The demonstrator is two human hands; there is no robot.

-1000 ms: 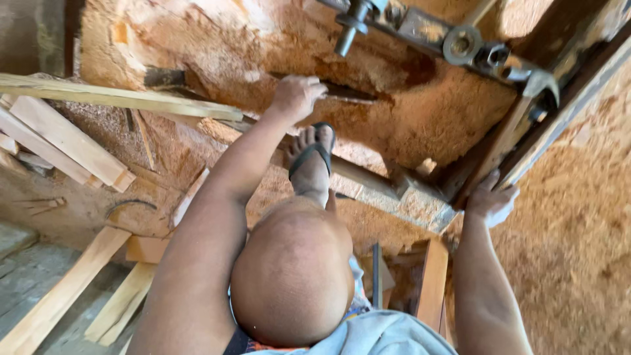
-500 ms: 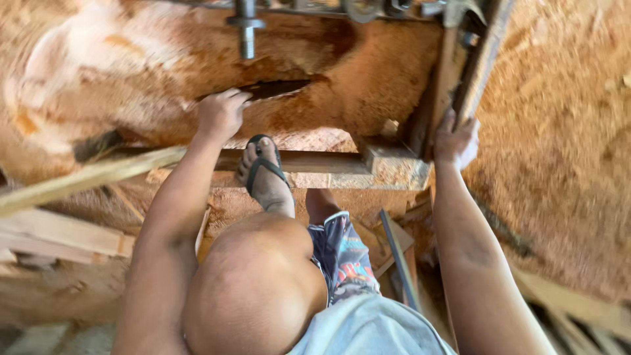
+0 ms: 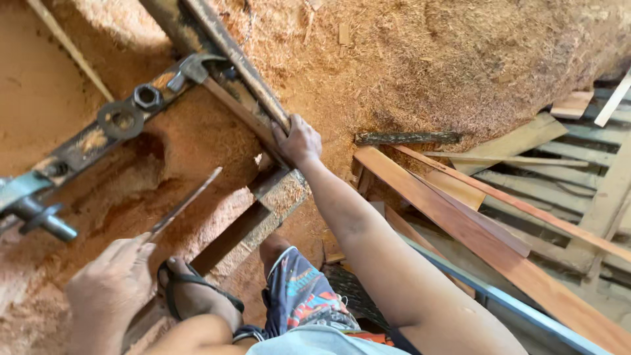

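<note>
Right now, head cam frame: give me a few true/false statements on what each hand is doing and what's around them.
1. The right hand grips a long wooden rail. True.
2. The left hand is empty. False: it holds a thin flat metal strip that angles up over the sawdust.
3. A large hex nut sits on the metal bar at upper left. True.
4. The visible foot is bare. False: it wears a flip-flop sandal, resting by a wooden beam.
5. Planks lie to the right of the right arm. True.
</note>
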